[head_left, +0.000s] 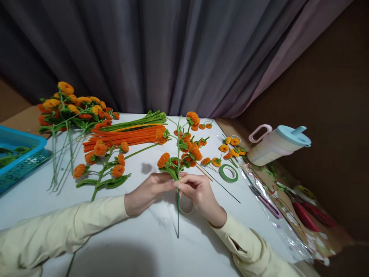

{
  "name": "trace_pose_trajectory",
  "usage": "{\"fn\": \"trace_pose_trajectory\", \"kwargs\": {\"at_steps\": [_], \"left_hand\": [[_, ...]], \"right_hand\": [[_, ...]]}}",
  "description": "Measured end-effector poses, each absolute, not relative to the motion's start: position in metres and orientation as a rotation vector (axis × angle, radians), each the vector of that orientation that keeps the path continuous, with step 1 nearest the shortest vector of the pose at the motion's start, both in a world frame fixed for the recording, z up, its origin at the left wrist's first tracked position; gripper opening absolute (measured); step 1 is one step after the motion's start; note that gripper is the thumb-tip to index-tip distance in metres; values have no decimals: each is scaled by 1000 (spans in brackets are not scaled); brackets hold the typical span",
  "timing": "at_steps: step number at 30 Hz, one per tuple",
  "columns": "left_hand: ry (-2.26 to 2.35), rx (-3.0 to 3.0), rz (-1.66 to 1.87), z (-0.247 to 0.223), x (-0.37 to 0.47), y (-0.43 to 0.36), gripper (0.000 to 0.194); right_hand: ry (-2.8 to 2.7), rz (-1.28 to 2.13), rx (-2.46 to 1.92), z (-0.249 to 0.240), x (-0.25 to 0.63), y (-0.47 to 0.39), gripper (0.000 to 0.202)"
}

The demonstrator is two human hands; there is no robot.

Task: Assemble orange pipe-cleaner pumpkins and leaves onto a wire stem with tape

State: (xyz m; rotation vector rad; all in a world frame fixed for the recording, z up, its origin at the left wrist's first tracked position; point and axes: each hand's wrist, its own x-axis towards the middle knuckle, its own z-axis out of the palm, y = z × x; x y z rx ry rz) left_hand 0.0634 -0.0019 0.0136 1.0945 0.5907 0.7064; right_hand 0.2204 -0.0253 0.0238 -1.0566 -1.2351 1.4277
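Both hands meet at the centre around one upright flower stem point(178, 215). My left hand point(150, 190) pinches the stem from the left, just under its green leaves. From the right, my right hand point(200, 192) pinches the same stem with thumb and fingertips touching the left ones. Orange fuzzy blooms point(163, 160) and green leaves branch out above the fingers, and the thin dark end of the stem points down. A roll of tape point(188, 207) lies partly hidden behind my right hand.
Left: a blue basket point(23, 165), finished flowers point(66, 87), an orange flower spray point(100, 173). Behind: orange pipe cleaners point(123, 136) and green ones point(138, 121). Right: green tape point(228, 173), small blooms point(224, 148), a tumbler point(268, 148), purple scissors point(268, 204), red-handled tool point(305, 217).
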Motion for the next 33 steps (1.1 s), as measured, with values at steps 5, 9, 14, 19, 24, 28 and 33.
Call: {"fn": "trace_pose_trajectory", "kwargs": {"at_steps": [5,9,14,19,24,28,33], "left_hand": [[612,949,754,15,63,-3,17],[638,916,761,14,64,-3,14],[611,875,752,14,65,-2,11],[550,851,719,19,64,6,10],[610,856,738,29,63,11,15],[838,1081,853,32,59,17,21],[970,1571,1183,44,48,30,31]], "right_hand": [[-1243,1294,-1109,19,212,-31,19],[-1199,1255,-1125,18,209,-34,16],[-1179,1227,-1141,17,208,-35,16],[-1224,1195,-1158,16,211,-32,19],[-1258,1168,-1155,16,213,-32,19],[-1303,1074,-1181,16,213,-33,22],[-1360,992,-1197,18,213,-35,21]]}}
